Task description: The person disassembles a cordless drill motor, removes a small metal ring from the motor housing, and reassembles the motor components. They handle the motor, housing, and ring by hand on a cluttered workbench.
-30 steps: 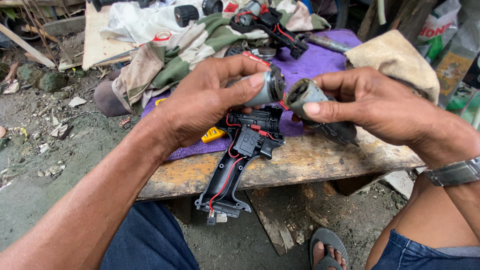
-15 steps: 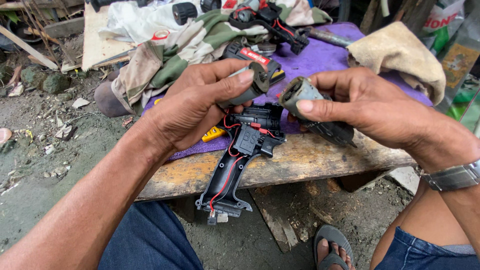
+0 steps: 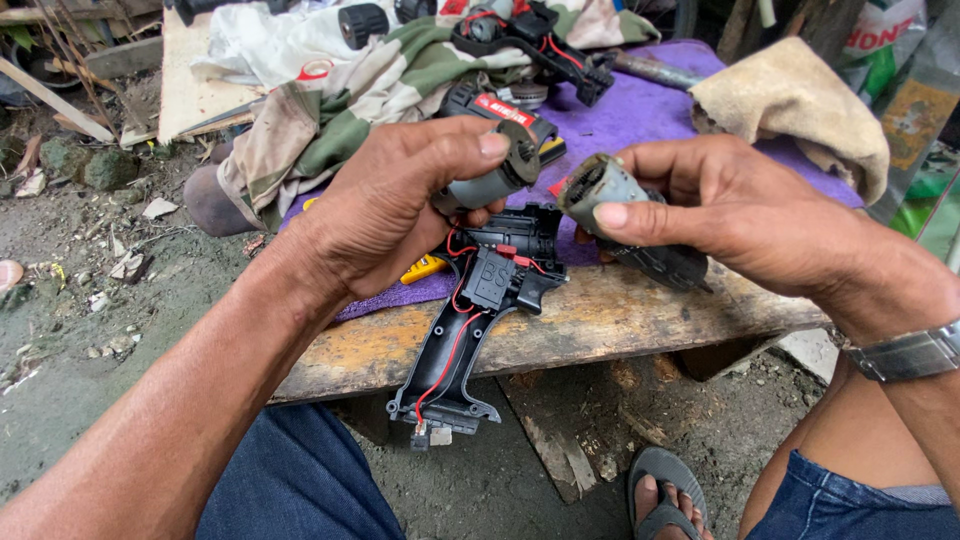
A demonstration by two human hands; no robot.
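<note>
At mid-frame I see my left hand clamped on a grey motor — my right hand grips a gearbox just beside it.

Worn wood bench, dirt ground w/ debris, daylight.

We see a worn wooden desk with a purple cloth spread over its far part. On the cloth's far right lies a crumpled tan rag. At the far left a camouflage cloth is heaped beside a white cloth and a pale board. A second opened black tool with red wires rests at the far edge. Left of the desk, the dirt ground is strewn with stones. Near right, a grey sandal shows on the ground.
</note>
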